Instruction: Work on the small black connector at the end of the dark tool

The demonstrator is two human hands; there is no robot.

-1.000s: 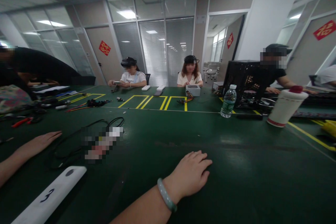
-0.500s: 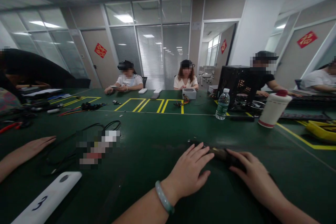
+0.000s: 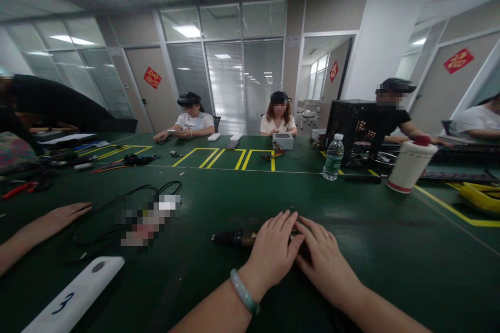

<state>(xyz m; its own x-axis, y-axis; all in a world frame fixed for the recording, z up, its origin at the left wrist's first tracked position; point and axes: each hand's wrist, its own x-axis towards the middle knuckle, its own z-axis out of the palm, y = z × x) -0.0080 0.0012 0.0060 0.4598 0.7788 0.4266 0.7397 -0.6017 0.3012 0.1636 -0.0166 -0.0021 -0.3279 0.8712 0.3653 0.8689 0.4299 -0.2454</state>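
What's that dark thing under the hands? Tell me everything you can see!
It's a dark, stubby tool, but I cannot tell what kind. It lies on its side on the green table top, with its narrow black end pointing left and a brass-coloured section behind that. Its other end is hidden under the left hand and right hand.

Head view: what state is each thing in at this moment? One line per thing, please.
dark cylindrical object, lying on its side, brass-coloured section showing
left hand, cupped over the object, grip unclear
right hand, cupped against the left hand, grip unclear
water bottle, upright, capped
white bottle, upright, red cap on
white bar marked 3, lying flat
door, shut
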